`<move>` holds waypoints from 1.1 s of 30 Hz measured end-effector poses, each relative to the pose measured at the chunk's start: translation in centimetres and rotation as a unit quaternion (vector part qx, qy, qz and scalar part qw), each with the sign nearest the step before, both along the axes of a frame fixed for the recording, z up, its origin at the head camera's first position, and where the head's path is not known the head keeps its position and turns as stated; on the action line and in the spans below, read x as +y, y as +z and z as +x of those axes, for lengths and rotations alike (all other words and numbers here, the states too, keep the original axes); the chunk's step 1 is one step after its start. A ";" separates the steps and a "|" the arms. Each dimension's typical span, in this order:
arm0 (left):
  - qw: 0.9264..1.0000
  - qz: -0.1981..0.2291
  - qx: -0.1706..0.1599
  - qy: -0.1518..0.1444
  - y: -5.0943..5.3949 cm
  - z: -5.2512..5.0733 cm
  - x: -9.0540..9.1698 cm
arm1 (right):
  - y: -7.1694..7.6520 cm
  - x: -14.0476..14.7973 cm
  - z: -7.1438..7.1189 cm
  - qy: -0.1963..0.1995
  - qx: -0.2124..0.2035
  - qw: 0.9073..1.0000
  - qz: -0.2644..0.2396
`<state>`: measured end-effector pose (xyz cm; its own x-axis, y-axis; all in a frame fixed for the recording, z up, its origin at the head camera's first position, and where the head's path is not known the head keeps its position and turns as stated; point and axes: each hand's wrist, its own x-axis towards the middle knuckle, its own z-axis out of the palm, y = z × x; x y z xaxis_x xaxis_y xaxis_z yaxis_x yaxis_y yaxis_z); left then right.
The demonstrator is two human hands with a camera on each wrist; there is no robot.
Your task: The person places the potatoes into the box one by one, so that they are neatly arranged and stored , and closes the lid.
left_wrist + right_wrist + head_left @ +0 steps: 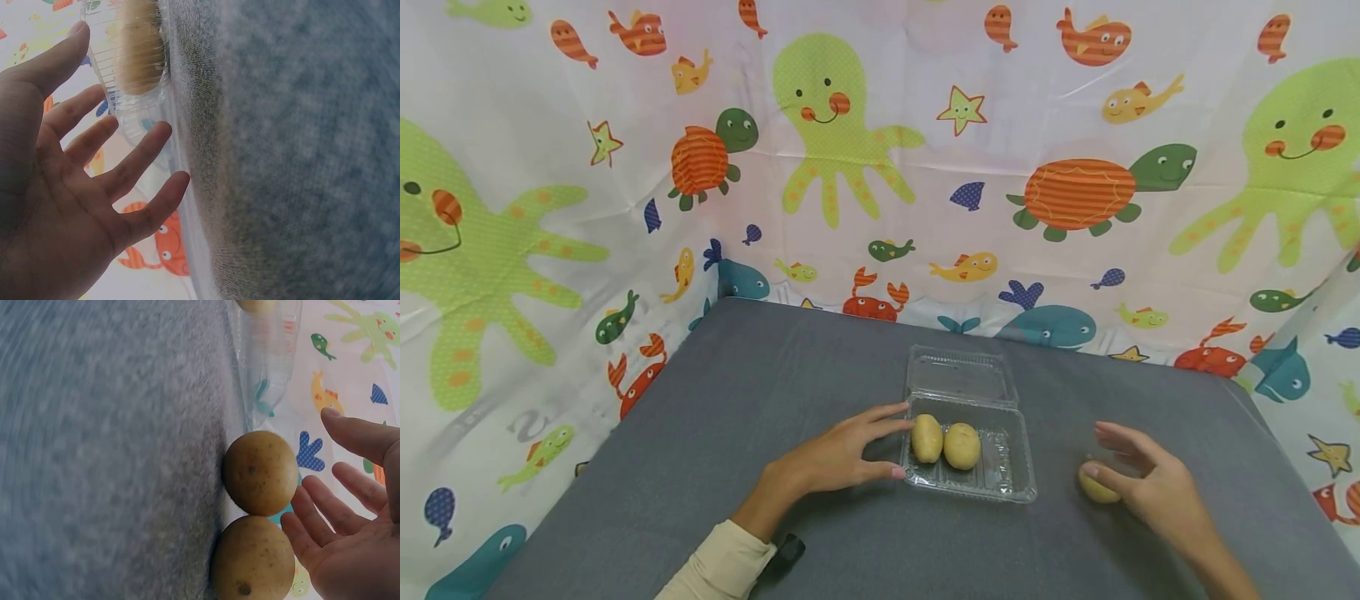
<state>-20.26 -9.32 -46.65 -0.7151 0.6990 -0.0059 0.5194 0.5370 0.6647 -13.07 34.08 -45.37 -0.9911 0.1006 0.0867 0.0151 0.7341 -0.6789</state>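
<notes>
A clear plastic clamshell container [1011,450] lies with its lid folded back on the grey cloth. Two yellow potatoes [927,439] sit side by side in its left part. At the container's left edge is my left hand [850,450], fingers spread and thumb tip close to the rim. To the right of the container, my right hand [1161,492] hovers over a potato [1097,485], partly covering it. The right wrist view shows two potatoes on the cloth beside that hand, one potato [259,473] touching another potato [253,559]; the fingers are extended, with none gripped.
A grey cloth [820,358] covers the table. Behind it and along both sides hangs a white curtain [880,233] printed with sea animals. The container's raised-edge lid [962,375] lies toward the back. A black band [786,554] shows at my left wrist.
</notes>
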 end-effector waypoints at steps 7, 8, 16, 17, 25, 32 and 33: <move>1.000 0.001 -0.004 0.001 0.2 0.0 0.0 | -0.3 0.7 -0.2 0.004 -0.056 0.998 0.001; 1.000 0.002 -0.003 0.001 0.1 0.0 0.0 | -0.4 0.7 -0.3 0.006 -0.064 0.998 0.002; 1.000 0.011 0.001 -0.003 0.0 0.0 0.0 | -0.5 1.1 -0.5 0.022 -0.093 0.995 -0.015; 1.000 0.010 0.001 -0.003 0.0 0.0 0.0 | -0.6 1.2 -0.5 0.022 -0.097 0.995 -0.017; 1.000 0.003 0.004 0.000 -0.1 -0.1 0.0 | -0.5 1.4 -0.8 0.027 -0.114 0.993 0.005; 1.000 0.002 0.002 0.001 -0.2 -0.1 0.0 | -0.5 1.8 -1.0 0.036 -0.122 0.992 0.021; 1.000 0.002 0.002 0.001 -0.2 -0.1 0.0 | -0.5 1.9 -1.1 0.038 -0.121 0.992 0.023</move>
<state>-20.34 -9.32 -46.84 -0.7165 0.6975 -0.0008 0.5204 0.5353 0.6652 -14.12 35.94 -45.87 -0.9879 0.0262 -0.1527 0.1174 0.7700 -0.6271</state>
